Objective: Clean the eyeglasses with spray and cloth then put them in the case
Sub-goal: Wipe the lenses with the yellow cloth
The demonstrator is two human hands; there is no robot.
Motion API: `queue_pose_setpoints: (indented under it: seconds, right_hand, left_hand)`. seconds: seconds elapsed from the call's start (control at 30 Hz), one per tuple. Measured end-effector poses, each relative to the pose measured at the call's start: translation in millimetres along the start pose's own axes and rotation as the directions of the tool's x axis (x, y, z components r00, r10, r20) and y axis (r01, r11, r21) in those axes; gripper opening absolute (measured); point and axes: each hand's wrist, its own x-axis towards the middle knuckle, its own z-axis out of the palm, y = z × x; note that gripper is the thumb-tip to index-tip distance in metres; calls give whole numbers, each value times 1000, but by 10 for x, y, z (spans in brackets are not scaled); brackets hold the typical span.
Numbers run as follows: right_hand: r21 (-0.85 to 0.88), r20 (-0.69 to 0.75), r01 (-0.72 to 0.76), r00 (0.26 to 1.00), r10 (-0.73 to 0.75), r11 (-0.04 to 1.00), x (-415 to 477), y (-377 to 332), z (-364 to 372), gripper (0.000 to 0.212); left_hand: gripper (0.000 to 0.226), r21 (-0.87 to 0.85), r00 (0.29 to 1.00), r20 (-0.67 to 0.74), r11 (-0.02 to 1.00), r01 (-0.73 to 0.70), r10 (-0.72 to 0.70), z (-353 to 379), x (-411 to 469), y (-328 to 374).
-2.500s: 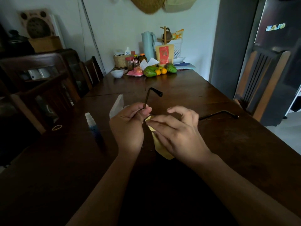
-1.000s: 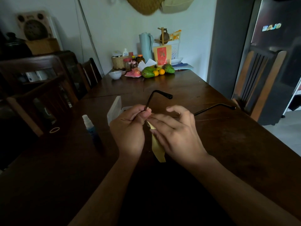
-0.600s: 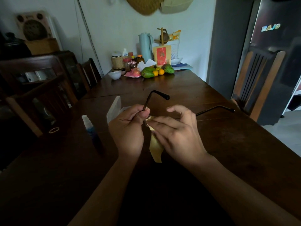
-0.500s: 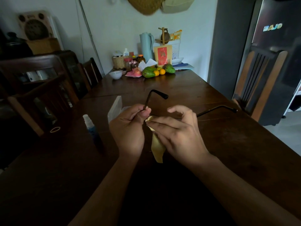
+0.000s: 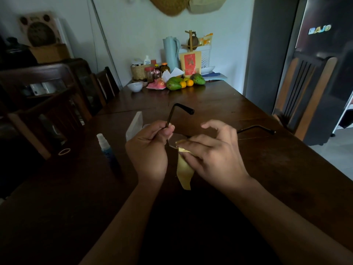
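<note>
While both hands work above the dark wooden surface [image 5: 267, 169], right hand [image 5: 214, 155] pinching one yellow cloth [image 5: 184, 169] onto a lens, left hand [image 5: 148, 148] closed around one pair of eyeglasses [image 5: 172, 115], one spray bottle [image 5: 106, 150] left, one open clear case [image 5: 136, 125] beyond.

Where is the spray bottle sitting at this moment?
In the head view the spray bottle stands upright on the wooden table, to the left of the left hand and nearer than the clear case.
</note>
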Motion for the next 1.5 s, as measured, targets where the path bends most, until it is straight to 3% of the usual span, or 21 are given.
queue_pose_setpoints:
  seconds: [0.2,0.33,0.53,0.63,0.73,1.03,1.2,1.5]
  right_hand:
    - [-171,86,-49,994,64,984,22,-59,5,32]
    - [-59,112,-37,993,44,998,19,-66,16,33]
    - [-71,68,-48,996,53,996,19,14,-65,25]
    - [5,43,-26,999,26,1000,-7,62,-102,29]
    - [9,47,-91,995,91,996,-24,125,-155,32]
    - [-24,154,-252,955,253,967,-31,106,-68,42]
    - [31,186,-251,953,241,967,-28,76,1,42]
    - [-148,72,-196,975,209,969,-83,215,-11,31]
  left_hand:
    - [15,32,1000,-19,999,-6,7,47,-14,-3]
    - [12,49,999,-11,998,-38,39,35,-17,1]
    - [20,70,998,-49,997,-37,40,25,6,-9]
    - [14,143,990,-84,985,-100,112,-17,35,-7]
    - [14,180,982,-132,978,-107,132,-85,79,-1]
    - [18,42,985,-144,995,-92,97,-104,82,1]
    - [18,-25,989,-111,994,-104,101,-91,71,4]
    - [16,-110,988,-111,987,-117,105,-109,78,39]
